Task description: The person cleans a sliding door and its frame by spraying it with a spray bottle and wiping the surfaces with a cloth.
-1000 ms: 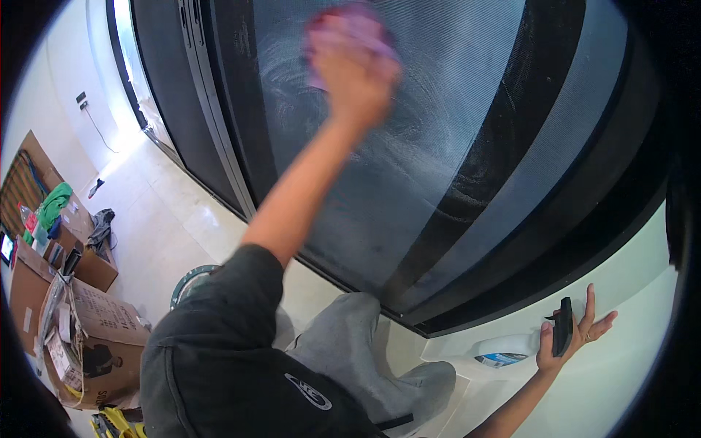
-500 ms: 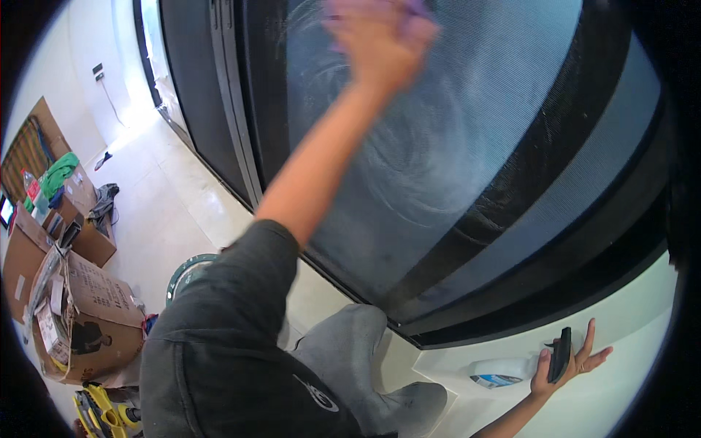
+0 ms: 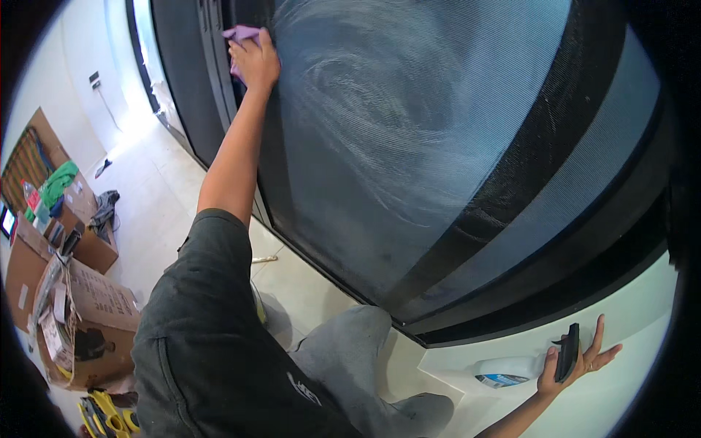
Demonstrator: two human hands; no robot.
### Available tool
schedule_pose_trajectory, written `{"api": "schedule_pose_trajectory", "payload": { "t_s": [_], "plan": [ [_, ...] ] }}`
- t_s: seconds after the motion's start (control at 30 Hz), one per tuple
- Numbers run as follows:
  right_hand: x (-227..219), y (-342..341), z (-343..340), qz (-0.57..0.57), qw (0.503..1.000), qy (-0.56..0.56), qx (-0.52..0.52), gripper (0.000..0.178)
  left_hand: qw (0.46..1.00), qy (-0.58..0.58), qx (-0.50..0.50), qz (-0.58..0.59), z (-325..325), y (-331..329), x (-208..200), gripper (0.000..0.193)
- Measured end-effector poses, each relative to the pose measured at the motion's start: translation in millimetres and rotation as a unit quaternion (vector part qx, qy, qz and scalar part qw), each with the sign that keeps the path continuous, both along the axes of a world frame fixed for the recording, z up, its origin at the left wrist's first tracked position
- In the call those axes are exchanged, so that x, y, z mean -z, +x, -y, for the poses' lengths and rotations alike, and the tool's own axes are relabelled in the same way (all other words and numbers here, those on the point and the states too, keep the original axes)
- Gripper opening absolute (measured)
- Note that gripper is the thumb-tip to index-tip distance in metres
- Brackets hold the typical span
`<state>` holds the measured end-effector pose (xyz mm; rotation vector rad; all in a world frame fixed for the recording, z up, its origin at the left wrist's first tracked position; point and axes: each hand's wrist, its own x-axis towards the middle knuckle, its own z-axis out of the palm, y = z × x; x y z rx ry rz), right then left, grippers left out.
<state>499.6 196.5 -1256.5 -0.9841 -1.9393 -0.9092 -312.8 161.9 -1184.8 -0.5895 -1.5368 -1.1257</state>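
Observation:
My left hand presses a purple cloth against the dark frame at the left edge of a glass door panel. Whitish swirls streak the glass. At the lower right, my right hand holds a spray bottle by its black trigger head, some fingers stretched out past it. The bottle's white body, with a blue label, points left, beside a pale wall or ledge; whether it rests there I cannot tell.
Cardboard boxes full of odds and ends stand on the tiled floor at the left, one topped with a green cloth. A yellow and black object lies at the lower left. My bent leg is close to the door's bottom edge.
My left hand has moved left with the purple cloth, from the middle of the glass to the door frame. My right hand stays on the spray bottle, almost unmoved.

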Motion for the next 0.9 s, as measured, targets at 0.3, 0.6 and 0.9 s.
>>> {"api": "schedule_pose_trajectory", "payload": {
  "t_s": [0.3, 0.6, 0.9],
  "plan": [
    [-1, 1, 3, -0.02, 1.0, -0.005, 0.003, 0.055, 0.885, -0.084, 0.386, -0.247, -96, 408, -22, 0.079],
    [-4, -6, 9, -0.079, 0.994, -0.055, -0.056, 0.028, 0.689, -0.395, 0.289, -0.534, -70, 282, -5, 0.07],
    [-2, -4, 14, -0.14, 0.983, -0.072, -0.091, 0.023, 0.938, 0.001, 0.205, -0.279, -105, 394, -255, 0.06]
  ]
}}
